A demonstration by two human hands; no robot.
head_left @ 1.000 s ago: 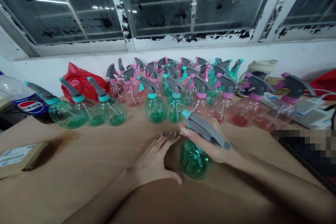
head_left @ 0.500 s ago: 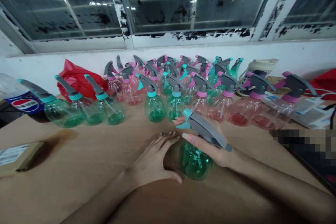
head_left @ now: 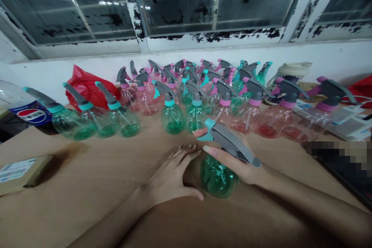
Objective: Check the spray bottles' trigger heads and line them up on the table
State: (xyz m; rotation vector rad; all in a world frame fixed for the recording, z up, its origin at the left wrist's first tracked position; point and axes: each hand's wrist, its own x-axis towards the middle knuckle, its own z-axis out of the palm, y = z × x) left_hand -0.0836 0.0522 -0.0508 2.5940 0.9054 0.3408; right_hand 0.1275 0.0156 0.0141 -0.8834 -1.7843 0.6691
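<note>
A green spray bottle (head_left: 219, 178) with a grey and teal trigger head stands on the wooden table (head_left: 110, 186), close in front of me. The fingers of my right hand (head_left: 242, 166) wrap round its neck, just under the trigger head; part of the hand is hidden behind the head. Left of the bottle, my left hand (head_left: 171, 176) rests on the table with thumb and fingers spread, apart from the bottle and holding nothing. Beyond my hands, two green spray bottles (head_left: 173, 120) stand beside several pink spray bottles (head_left: 269, 122).
More spray bottles crowd towards the wall. Three green bottles (head_left: 126, 122) stand at left, near a red plastic bag (head_left: 90, 87) and a Pepsi bottle (head_left: 31, 114). A small labelled box (head_left: 24, 172) lies at the left edge. A dark object (head_left: 343, 170) is at right.
The whole view has shifted very slightly. Both hands and the held spray bottle keep the same pose relative to each other.
</note>
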